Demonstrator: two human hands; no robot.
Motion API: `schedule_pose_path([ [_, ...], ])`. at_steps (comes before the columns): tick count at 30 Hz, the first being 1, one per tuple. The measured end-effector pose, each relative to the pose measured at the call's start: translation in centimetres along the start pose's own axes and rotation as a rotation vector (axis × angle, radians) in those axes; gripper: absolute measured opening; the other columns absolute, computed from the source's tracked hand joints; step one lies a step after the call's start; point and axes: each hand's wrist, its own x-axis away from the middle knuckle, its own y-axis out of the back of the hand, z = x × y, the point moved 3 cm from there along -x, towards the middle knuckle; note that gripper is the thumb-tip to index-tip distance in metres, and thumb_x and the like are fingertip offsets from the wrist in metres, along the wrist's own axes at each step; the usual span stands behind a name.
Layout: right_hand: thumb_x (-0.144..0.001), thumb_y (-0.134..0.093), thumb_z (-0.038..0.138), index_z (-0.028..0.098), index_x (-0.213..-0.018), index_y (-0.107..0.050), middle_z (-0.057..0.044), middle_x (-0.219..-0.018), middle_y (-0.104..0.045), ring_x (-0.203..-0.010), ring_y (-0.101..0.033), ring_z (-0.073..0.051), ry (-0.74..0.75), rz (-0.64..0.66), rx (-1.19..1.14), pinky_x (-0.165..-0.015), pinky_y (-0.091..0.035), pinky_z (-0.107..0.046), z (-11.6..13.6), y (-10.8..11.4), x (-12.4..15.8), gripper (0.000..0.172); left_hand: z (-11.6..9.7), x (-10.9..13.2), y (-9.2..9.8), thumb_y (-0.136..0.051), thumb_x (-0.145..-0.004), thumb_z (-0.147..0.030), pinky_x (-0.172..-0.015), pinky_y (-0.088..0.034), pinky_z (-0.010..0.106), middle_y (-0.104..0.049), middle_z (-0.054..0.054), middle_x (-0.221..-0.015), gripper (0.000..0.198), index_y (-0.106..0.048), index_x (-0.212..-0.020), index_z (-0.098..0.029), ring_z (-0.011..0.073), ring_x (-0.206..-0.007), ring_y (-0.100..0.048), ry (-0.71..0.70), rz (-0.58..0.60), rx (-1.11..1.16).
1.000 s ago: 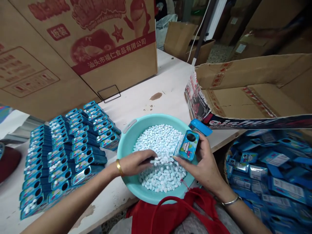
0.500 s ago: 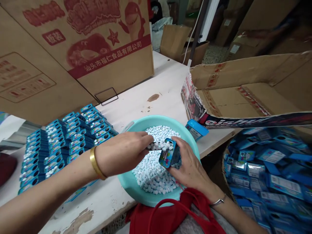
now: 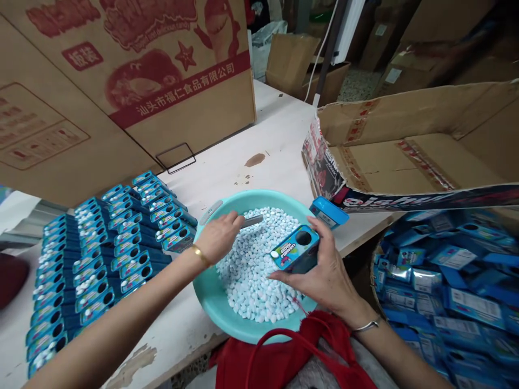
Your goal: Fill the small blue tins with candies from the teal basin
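Note:
In my left hand [image 3: 219, 236], fingers closed, is a small metal scoop [image 3: 252, 221], its visible end over the left part of the basin; the rest is hidden by my fingers. My right hand [image 3: 324, 265] grips a blue candy box [image 3: 294, 249] by its side, above the candies. The box is tilted, with its top and dark round hole facing up, and one white candy lies on its top near the left end. Below both hands, a turquoise basin [image 3: 211, 302] holds a heap of small white and pale blue candies [image 3: 259, 292].
Rows of blue boxes [image 3: 132, 243] stand on the white table [image 3: 227, 162] at left, many with candies on top. One blue box [image 3: 329, 212] leans beside the basin. An open carton [image 3: 405, 162] is at right, above a container of blue boxes [image 3: 466, 302]. A large carton [image 3: 162, 124] stands behind.
My left hand has drawn the scoop away from the box, left and down toward the candies. The box in my right hand has turned so its top faces up, and moved slightly right.

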Motion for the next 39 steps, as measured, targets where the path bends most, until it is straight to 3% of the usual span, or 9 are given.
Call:
schedule_pose_path([
  [3, -0.056, -0.083, 0.057, 0.023, -0.136, -0.035, -0.014, -0.129, -0.051, -0.118, -0.053, -0.033, -0.111, 0.001, -0.107, -0.098, -0.049, -0.048, -0.4, 0.1, -0.2, 0.099, -0.9, -1.1, -4.9, -0.035, -0.091, -0.006, -0.069, -0.049, 0.033, -0.057, 0.014, -0.107, 0.024, -0.051, -0.108, -0.013, 0.0245, -0.092, -0.059, -0.097, 0.046, 0.061],
  [5, -0.058, -0.084, 0.052, 0.024, -0.132, -0.038, -0.011, -0.123, -0.053, -0.113, -0.056, -0.03, -0.183, -0.029, -0.217, -0.096, -0.049, -0.048, -1.0, 0.1, -0.3, 0.091, -2.4, -0.7, -6.4, -0.037, -0.092, -0.009, -0.072, -0.05, 0.035, -0.057, 0.014, -0.109, 0.023, -0.05, -0.11, -0.014, 0.0258, -0.094, -0.059, -0.22, 0.093, 0.132],
  [10, -0.068, -0.08, 0.043, 0.028, -0.136, -0.031, -0.011, -0.133, -0.046, -0.118, -0.053, -0.027, -0.196, -0.037, -0.413, -0.101, -0.046, -0.049, -1.9, -0.4, -0.6, 0.085, -5.3, 1.7, -6.6, -0.043, -0.088, -0.012, -0.072, -0.049, 0.034, -0.059, 0.013, -0.111, 0.026, -0.048, -0.113, -0.015, 0.0248, -0.09, -0.061, -0.38, 0.242, 0.338],
  [15, -0.083, -0.067, 0.035, 0.029, -0.137, -0.028, -0.011, -0.137, -0.043, -0.118, -0.055, -0.023, -0.169, -0.01, -0.505, -0.103, -0.047, -0.043, -2.1, -0.6, -0.8, 0.068, -4.8, 3.1, -5.8, -0.047, -0.088, -0.016, -0.077, -0.047, 0.028, -0.063, 0.009, -0.104, 0.028, -0.048, -0.116, -0.016, 0.0191, -0.088, -0.059, -0.413, 0.264, 0.758],
  [20, -0.088, -0.059, 0.036, 0.026, -0.129, -0.036, -0.009, -0.122, -0.052, -0.111, -0.057, -0.024, -0.162, 0.018, -0.375, -0.099, -0.048, -0.044, -2.4, -0.6, -0.6, 0.048, -1.9, 4.6, -1.5, -0.05, -0.093, -0.028, -0.079, -0.046, 0.028, -0.063, 0.009, -0.1, 0.026, -0.051, -0.115, -0.014, 0.0173, -0.087, -0.056, -0.406, 0.18, 0.938],
  [27, -0.091, -0.053, 0.026, 0.026, -0.121, -0.044, -0.008, -0.116, -0.054, -0.112, -0.054, -0.024, 0.01, 0.126, -0.176, -0.1, -0.044, -0.041, -0.8, -0.6, -0.4, 0.031, 0.4, 4.4, 6.5, -0.046, -0.095, -0.022, -0.074, -0.044, 0.025, -0.062, 0.008, -0.099, 0.021, -0.054, -0.113, -0.015, 0.0151, -0.084, -0.057, -0.343, 0.06, 0.671],
  [33, -0.089, -0.052, 0.013, 0.026, -0.126, -0.042, -0.009, -0.119, -0.053, -0.116, -0.051, -0.025, 0.155, 0.172, -0.131, -0.101, -0.042, -0.043, -0.4, -0.9, -0.2, 0.04, -2.6, 2.0, 9.7, -0.048, -0.088, -0.012, -0.061, -0.04, 0.026, -0.062, 0.006, -0.089, 0.014, -0.059, -0.096, -0.014, 0.0141, -0.068, -0.056, -0.295, 0.187, 0.201],
  [36, -0.088, -0.053, 0.01, 0.026, -0.127, -0.042, -0.009, -0.119, -0.053, -0.115, -0.051, -0.024, 0.195, 0.164, -0.123, -0.1, -0.042, -0.042, -0.5, -1.0, -0.1, 0.044, -5.1, 2.3, 11.6, -0.047, -0.085, -0.004, -0.058, -0.04, 0.026, -0.06, 0.004, -0.078, 0.018, -0.06, -0.092, -0.014, 0.0137, -0.06, -0.053, -0.265, 0.239, -0.021],
  [39, -0.088, -0.056, 0.012, 0.025, -0.125, -0.043, -0.008, -0.117, -0.054, -0.113, -0.052, -0.024, 0.195, 0.13, -0.131, -0.099, -0.043, -0.041, -0.6, -1.0, -0.1, 0.042, -6.2, 3.1, 13.2, -0.045, -0.086, -0.003, -0.057, -0.04, 0.025, -0.059, 0.004, -0.076, 0.019, -0.061, -0.088, -0.014, 0.0136, -0.059, -0.053, -0.266, 0.197, -0.098],
])
